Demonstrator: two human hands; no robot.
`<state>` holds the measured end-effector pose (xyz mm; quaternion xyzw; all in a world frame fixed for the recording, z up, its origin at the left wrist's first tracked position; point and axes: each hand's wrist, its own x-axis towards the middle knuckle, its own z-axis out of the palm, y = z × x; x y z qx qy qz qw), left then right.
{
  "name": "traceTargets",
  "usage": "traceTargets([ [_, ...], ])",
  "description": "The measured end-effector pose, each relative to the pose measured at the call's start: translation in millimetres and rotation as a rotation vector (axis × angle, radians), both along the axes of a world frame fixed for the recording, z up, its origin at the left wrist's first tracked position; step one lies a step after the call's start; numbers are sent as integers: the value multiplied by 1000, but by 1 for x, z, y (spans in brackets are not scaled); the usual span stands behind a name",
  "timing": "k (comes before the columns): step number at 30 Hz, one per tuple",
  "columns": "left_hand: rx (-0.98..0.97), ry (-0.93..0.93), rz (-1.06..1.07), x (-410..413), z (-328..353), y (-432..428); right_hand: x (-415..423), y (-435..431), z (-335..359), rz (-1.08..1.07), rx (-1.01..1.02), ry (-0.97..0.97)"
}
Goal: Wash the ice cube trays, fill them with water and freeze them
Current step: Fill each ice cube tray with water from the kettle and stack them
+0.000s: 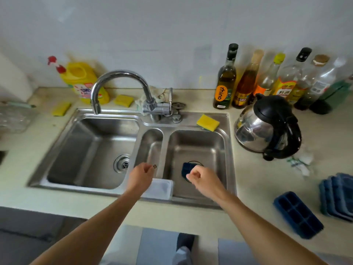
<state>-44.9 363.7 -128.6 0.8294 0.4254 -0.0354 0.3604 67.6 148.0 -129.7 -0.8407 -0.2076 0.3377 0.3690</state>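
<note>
A dark blue ice cube tray (pixel 186 168) lies over the drain of the sink's right basin (pixel 198 148). My right hand (pixel 202 178) hovers just in front of it, fingers loosely curled, holding nothing that I can see. My left hand (pixel 142 174) hangs over the divider between the basins, also loosely curled and empty. Another blue ice cube tray (pixel 298 214) lies on the counter at the right, with a stack of blue trays (pixel 338 196) behind it. The faucet (pixel 118 83) points over the left basin (pixel 91 150); no water runs.
A white rectangular lid or box (pixel 162 189) rests on the sink's front rim. A yellow sponge (pixel 208 122) sits on the back rim. A steel kettle (pixel 267 127) and several bottles (pixel 225 81) stand at the right, a yellow detergent bottle (pixel 82 81) at the back left.
</note>
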Motion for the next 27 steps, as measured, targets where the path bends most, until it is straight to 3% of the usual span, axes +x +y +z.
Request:
traceTargets([
  [5, 66, 141, -46, -34, -16, 11, -33, 28, -29, 90, -71, 80],
  [12, 27, 130, -51, -56, -25, 14, -50, 52, -46, 116, -142, 148],
  [19, 29, 97, -42, -55, -21, 15, -52, 56, -45, -39, -77, 268],
  [27, -18, 4, -25, -23, -11, 17, -35, 44, -31, -213, 23, 230],
])
